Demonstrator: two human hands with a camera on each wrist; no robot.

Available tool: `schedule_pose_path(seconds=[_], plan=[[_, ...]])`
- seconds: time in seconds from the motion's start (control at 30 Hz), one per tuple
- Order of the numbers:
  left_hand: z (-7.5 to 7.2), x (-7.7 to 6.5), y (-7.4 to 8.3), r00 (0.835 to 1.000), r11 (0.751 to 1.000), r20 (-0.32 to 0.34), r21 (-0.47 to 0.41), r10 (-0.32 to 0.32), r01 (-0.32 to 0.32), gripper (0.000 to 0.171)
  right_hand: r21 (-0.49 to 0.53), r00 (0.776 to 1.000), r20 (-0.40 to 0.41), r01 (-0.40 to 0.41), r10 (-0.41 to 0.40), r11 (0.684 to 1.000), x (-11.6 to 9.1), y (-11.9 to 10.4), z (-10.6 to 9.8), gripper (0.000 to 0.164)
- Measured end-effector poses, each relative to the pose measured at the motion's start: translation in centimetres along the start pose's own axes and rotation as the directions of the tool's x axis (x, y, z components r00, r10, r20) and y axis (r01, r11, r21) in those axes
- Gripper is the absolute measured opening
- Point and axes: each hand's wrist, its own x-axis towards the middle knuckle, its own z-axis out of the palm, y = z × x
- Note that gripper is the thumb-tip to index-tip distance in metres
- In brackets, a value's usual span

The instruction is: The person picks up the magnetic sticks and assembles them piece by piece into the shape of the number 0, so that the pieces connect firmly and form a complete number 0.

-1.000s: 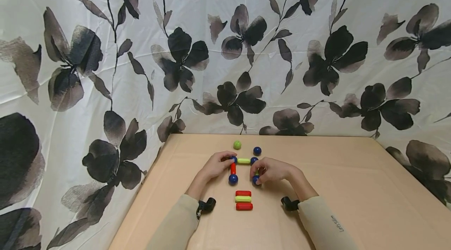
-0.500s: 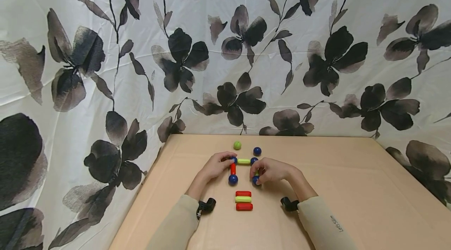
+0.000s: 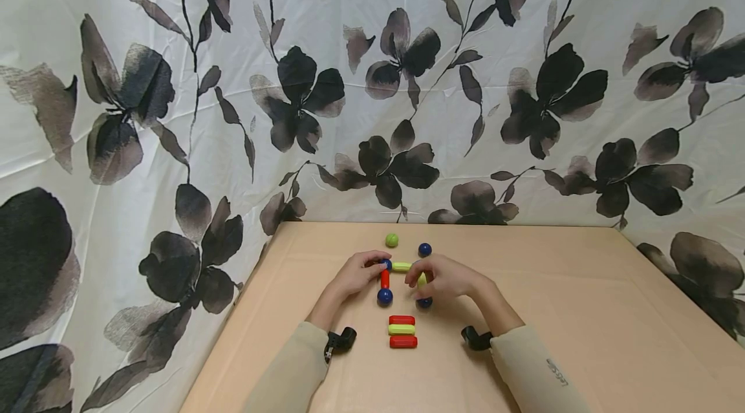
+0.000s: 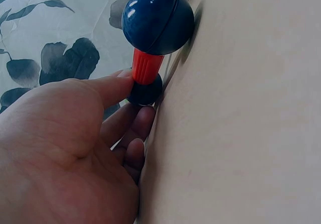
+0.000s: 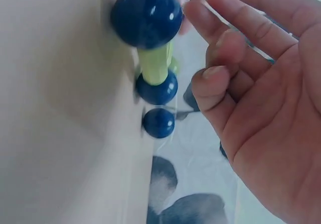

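On the table lies a three-sided frame of blue balls joined by rods. My left hand [image 3: 356, 276] pinches its far left ball [image 3: 387, 264] between thumb and fingers. A red rod [image 4: 146, 66] links that ball to the near left ball [image 4: 158, 20], and a yellow-green rod [image 3: 400, 267] runs rightward from the corner. My right hand [image 5: 266, 88] hovers beside the right side, fingers loosely bent and holding nothing. Next to it are the near right ball [image 5: 146, 16], another yellow-green rod [image 5: 154, 66] and the far right ball [image 5: 157, 88], which the hand hides in the head view.
A loose blue ball [image 3: 425, 249] and a green ball [image 3: 392, 240] lie beyond the frame. Nearer the person, a yellow-green rod [image 3: 401, 329] lies between two red rods [image 3: 403, 341]. A floral cloth [image 3: 372, 109] hangs behind the table [image 3: 553, 309].
My right hand has let go of the near right ball and shifted slightly up and left, its fingers spreading. The left hand keeps its place on the far left ball.
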Motion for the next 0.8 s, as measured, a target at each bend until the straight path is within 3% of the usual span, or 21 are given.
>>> schedule_pose_path(seconds=[0.17,0.33,0.53,0.8], plan=[[0.0,0.0,0.0,1.000,1.000,-0.005,0.009,0.010,-0.010,0.030,0.023,0.998,0.063,0.013,-0.015,1.000,0.3,-1.0,1.1,0.019],[0.0,0.0,0.1,1.000,1.000,-0.003,-0.005,-0.009,0.009,0.029,-0.046,0.993,0.119,-0.001,0.007,0.999,0.9,-1.5,2.7,0.014],[-0.1,0.0,0.1,1.000,1.000,-0.006,-0.009,-0.014,0.014,0.029,-0.169,0.993,0.099,-0.040,0.057,0.985,1.3,-2.9,3.6,0.011],[0.0,0.0,0.0,1.000,0.999,0.002,-0.026,-0.029,0.029,0.030,-0.222,0.988,0.116,-0.079,0.107,0.972,1.2,-3.9,4.1,0.014]])
